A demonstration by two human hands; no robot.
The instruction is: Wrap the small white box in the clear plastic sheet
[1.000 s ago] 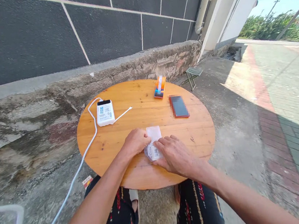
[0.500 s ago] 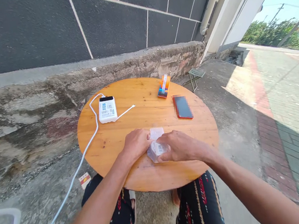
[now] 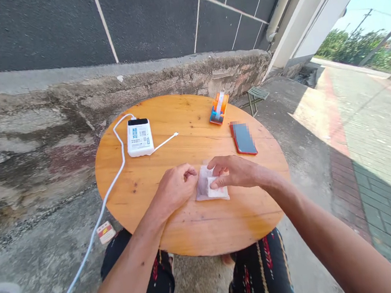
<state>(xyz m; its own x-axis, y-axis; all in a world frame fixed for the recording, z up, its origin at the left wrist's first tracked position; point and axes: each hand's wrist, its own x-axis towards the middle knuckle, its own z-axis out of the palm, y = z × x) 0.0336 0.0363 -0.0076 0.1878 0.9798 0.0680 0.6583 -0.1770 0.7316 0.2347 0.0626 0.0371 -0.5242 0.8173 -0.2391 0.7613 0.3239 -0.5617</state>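
A translucent plastic bag (image 3: 203, 194) lies flat near the middle front of the table, with a small white packet (image 3: 218, 192) at its lower right. My left hand (image 3: 177, 186) rests on the wood at the bag's left edge, fingers curled and closed against that edge; their tips are partly hidden. Over the bag's right side is my right hand (image 3: 236, 170), thumb and fingers apart. Its thumb reaches onto the white packet, and the fingers arch above the bag's upper part.
A round wooden table (image 3: 178, 234) carries a white power bank (image 3: 140, 139) with cables at left. Behind stand an orange-and-blue tape dispenser (image 3: 218, 109) and a red-edged phone (image 3: 244, 138). A folding stool (image 3: 256, 95) and a small box (image 3: 106, 232) are on the ground.
The bag, bunched up under both hands before, now lies flatter with the white packet showing. My right hand has lifted slightly and its fingers have spread. The view has shifted a little.
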